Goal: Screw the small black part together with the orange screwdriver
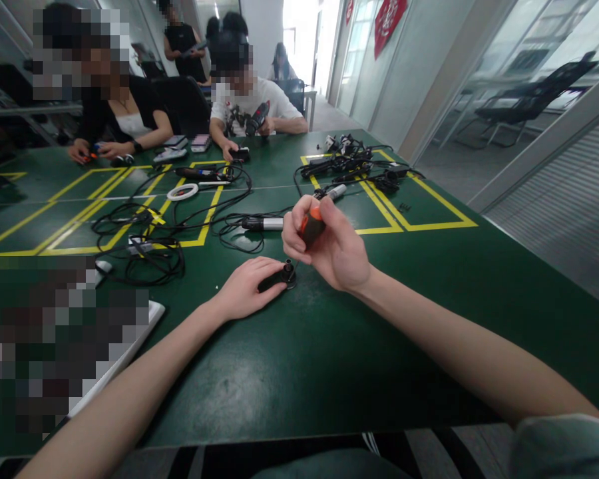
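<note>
My right hand (329, 243) is closed around the orange and dark handle of a screwdriver (311, 228), raised above the green table. Its thin shaft points down toward a small black part and is hard to make out. My left hand (249, 286) rests on the table with its fingers wrapped round this black part (288, 273), which has a rounded end and a short upright metal piece. Much of the part is hidden under the fingers, so I cannot tell what kind it is.
Just beyond my hands lies a silver and black cylindrical tool (264, 223) with its cable. Coiled black cables (154, 259) are at the left, and a pile of black devices (349, 163) is at the far right. Two people (257, 100) sit across the table (429, 286).
</note>
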A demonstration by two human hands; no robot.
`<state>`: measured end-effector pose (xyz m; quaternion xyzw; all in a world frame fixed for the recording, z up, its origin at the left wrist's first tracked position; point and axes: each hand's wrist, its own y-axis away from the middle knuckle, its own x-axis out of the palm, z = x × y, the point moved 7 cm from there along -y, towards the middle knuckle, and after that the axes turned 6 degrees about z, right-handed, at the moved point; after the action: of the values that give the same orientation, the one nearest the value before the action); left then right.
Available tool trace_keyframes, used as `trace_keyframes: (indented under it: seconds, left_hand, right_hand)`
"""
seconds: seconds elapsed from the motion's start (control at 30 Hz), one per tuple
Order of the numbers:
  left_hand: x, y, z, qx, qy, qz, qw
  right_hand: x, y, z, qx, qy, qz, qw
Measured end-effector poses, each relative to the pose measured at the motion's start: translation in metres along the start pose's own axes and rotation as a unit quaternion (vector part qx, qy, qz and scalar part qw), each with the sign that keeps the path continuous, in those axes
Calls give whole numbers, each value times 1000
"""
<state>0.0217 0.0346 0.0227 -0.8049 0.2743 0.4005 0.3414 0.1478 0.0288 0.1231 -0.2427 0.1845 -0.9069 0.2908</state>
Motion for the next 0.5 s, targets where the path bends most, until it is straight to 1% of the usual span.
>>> trace_keyframes:
  seconds: [0.2, 0.33, 0.5]
  left_hand:
    - [2, 0, 1, 1, -5, 1, 1000]
    - [1, 0, 1, 1, -6, 1, 1000]
    - [0, -1, -1, 0, -5, 12, 1000]
  right_hand:
    - [2, -1, 0, 10, 1, 5, 1000]
    - [2, 2, -1, 4, -20, 4, 1000]
    - [0, 2, -2, 0, -7, 12, 1000]
